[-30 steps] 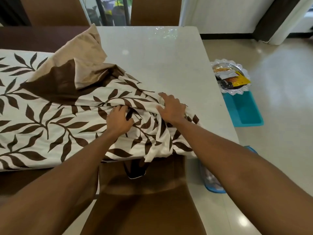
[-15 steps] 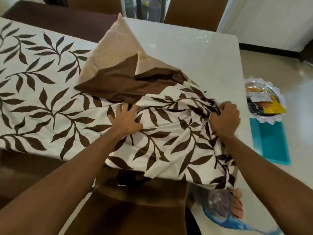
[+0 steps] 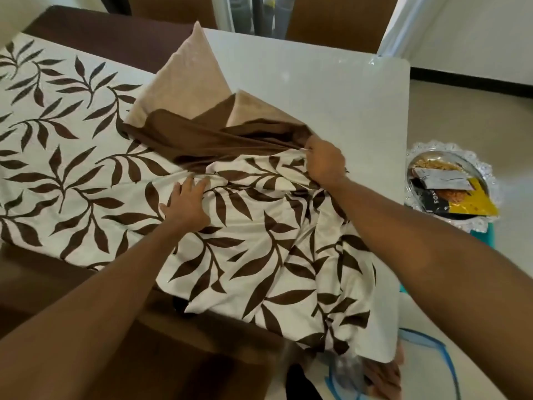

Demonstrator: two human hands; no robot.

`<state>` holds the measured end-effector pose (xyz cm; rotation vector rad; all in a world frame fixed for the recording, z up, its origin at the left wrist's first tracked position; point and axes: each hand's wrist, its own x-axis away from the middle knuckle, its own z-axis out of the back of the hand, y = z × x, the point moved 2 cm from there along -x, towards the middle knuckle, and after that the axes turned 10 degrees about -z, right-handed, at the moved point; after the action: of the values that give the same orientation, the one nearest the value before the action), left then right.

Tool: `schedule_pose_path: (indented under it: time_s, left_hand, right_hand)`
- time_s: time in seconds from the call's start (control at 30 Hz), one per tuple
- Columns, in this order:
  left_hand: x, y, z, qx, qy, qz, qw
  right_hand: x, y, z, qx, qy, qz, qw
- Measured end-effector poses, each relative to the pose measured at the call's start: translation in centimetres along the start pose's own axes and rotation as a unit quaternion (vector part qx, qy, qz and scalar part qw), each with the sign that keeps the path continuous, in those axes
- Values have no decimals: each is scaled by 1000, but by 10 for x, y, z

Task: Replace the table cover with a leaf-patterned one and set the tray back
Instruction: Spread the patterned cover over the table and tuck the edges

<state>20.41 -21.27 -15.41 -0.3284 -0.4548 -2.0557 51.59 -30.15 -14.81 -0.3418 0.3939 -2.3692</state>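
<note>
A: What lies around the table?

B: On the floor to the right sits a silver tray (image 3: 481,166) with a scalloped rim, holding a yellow snack packet (image 3: 473,204) and a grey sachet (image 3: 445,181). It rests on something teal (image 3: 486,238), only a corner of which shows. Near the bottom edge, a clear plastic bag with blue trim (image 3: 427,368) lies on the floor, partly under the hanging cloth. Brown chairs (image 3: 334,21) stand at the far side, and another brown chair (image 3: 178,356) is pushed in at the near side, just below the arms.

A: And the cover?

B: The leaf-patterned table cover (image 3: 72,174) is cream with dark brown leaf sprays. Its left part lies flat over the table; the right part is bunched in folds and spills over the near edge. A corner is turned back, showing a plain brown band and a tan underside (image 3: 187,73). The far right of the white tabletop (image 3: 331,96) is bare and glossy.

A: The hands?

B: The left hand (image 3: 186,202) lies flat, fingers spread, pressing on the cloth near its middle. The right hand (image 3: 324,163) is closed around a gathered fold where the brown band meets the leaf print, lifting it slightly off the table.

A: Anything blocking the view?

B: Both forearms cross the lower frame and hide part of the cloth's near edge.
</note>
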Motion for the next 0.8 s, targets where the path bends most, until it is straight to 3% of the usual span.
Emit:
schedule_pose_path:
  time_s: [0.13, 0.2, 0.27, 0.33, 0.43, 0.5, 0.63, 0.7, 0.8]
  left_hand:
    - [-4, -1, 0, 10, -23, 9, 1000]
    - [-8, 1, 2, 20, -19, 5, 1000]
    - [-9, 6, 5, 33, 4, 1, 999]
    - [-7, 15, 5, 37, 27, -14, 999]
    - [-2, 30, 5, 29, 24, -41, 998]
    - [-1, 34, 2, 40, 18, -53, 998]
    - [-2, 36, 1, 59, 10, -75, 995]
    - [-1, 38, 4, 63, 13, -75, 995]
    - [-6, 47, 17, 90, 50, -66, 993]
  right_hand:
    - [-17, 83, 41, 28, 33, -176, 983]
    - [-15, 105, 56, 25, 59, -205, 977]
    - [-12, 96, 58, 8, 111, -157, 981]
    - [-5, 67, 47, -8, 129, -50, 990]
    - [-4, 30, 22, -32, 15, 35, 999]
    - [-15, 35, 5, 5, -65, 10, 998]
    - [-44, 106, 15, 67, -72, -97, 990]
    - [-45, 137, 30, 41, -89, -165, 981]
    - [-31, 143, 47, 0, 35, -183, 983]
